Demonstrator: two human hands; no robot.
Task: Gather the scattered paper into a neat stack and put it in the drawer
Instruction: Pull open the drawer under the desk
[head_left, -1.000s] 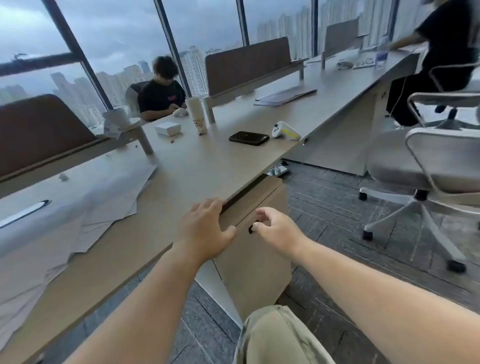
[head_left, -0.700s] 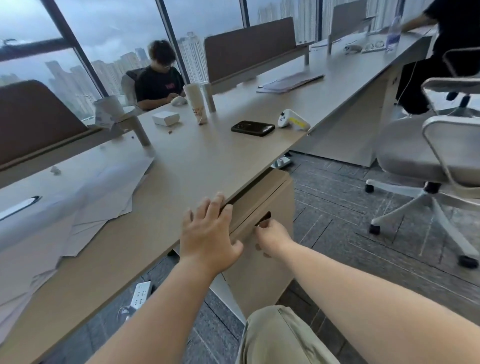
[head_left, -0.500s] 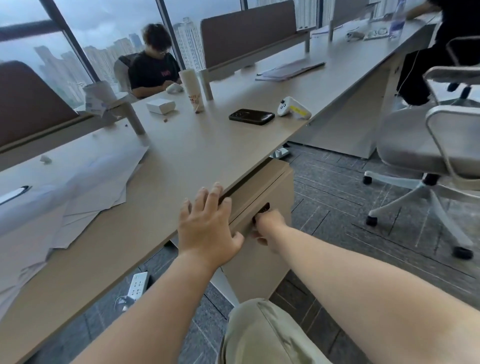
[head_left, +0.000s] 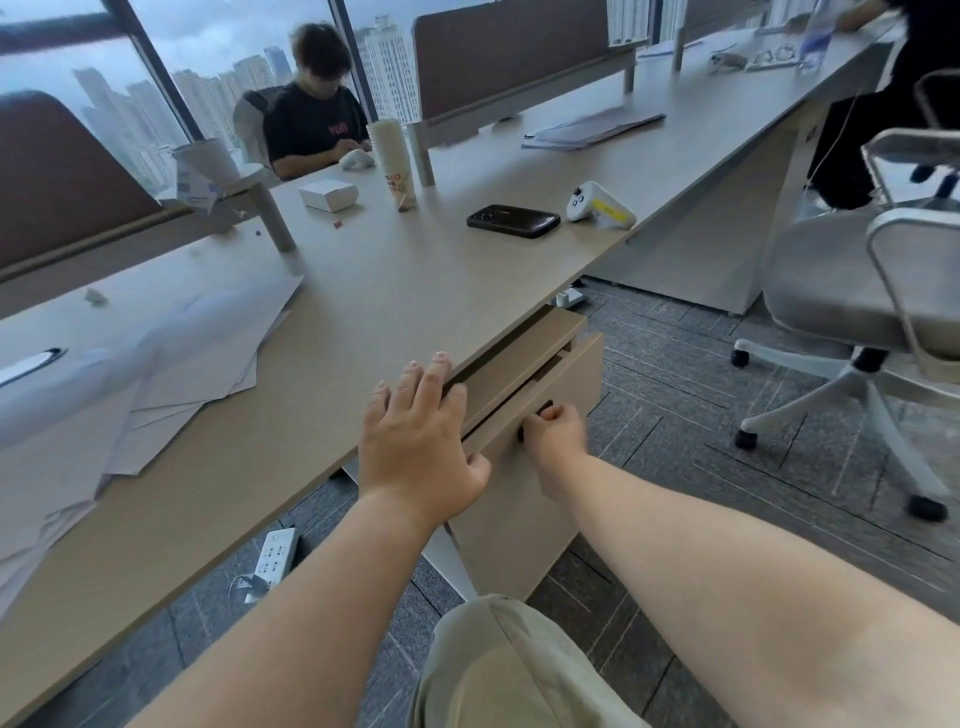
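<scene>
The left hand (head_left: 421, 447) was laid flat on the near edge of the desk (head_left: 395, 291), fingers straight and slightly spread, the thumb tucked under the edge against the drawer (head_left: 524, 405); nothing was gripped by it. The right hand (head_left: 556, 434) was curled into the dark handle slot on the drawer front, fingers hooked inside it and the knuckles turned outward. The drawer was seen pulled out a short way from under the desk, a narrow gap showing along its top; what lay inside could not be told.

The paper (head_left: 156, 364) was spread in a loose, overlapping fan on the desk well to the left of both hands, sheets lying at different angles (the nearest ones were blurred and washed out by glare), untouched by either hand.

Farther along the desk a dark phone (head_left: 513, 221) was lying flat, with a white and yellow controller (head_left: 597, 205) just beside it on the right; a small white box (head_left: 328, 195) and a tall paper cup (head_left: 392, 161) were set nearer the divider. A second pile of sheets (head_left: 592, 127) was lying farther down the desk. A person in a dark shirt (head_left: 311, 124) was seated across the desk by the window. A grey chair (head_left: 852, 291) was standing on the floor to the right, and a white power strip (head_left: 275, 553) was lying on the carpet under the desk.
</scene>
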